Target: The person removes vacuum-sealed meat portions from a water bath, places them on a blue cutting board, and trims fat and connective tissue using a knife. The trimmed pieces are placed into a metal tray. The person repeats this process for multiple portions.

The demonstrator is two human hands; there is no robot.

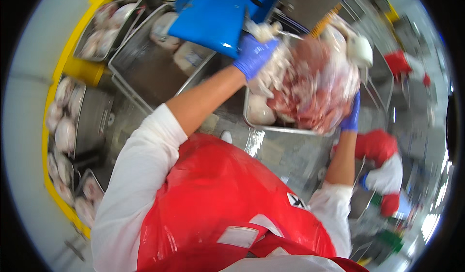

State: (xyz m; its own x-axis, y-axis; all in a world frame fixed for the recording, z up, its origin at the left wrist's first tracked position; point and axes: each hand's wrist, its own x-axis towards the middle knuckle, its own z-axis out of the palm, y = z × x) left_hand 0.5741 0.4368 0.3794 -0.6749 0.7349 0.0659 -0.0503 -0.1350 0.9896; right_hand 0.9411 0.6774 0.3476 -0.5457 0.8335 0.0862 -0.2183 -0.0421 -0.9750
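A large clear plastic bag of raw pink and white meat (310, 85) is held up over a steel tub (286, 148). My left hand (255, 55), in a blue glove, grips the bag's bunched top left side. My right hand (352, 114), also in a blue glove, supports the bag from below on its right. More pale meat pieces (260, 109) lie in the tub under the bag. I wear a red apron (218, 199) over white sleeves.
A blue plastic crate (213, 15) hangs above the tubs. Steel trays (140, 63) with wrapped pale meat stand at the left, inside a yellow frame (72, 68). Another person in red and white (382, 165) works at the right. A further red-clad figure (399, 63) stands farther back.
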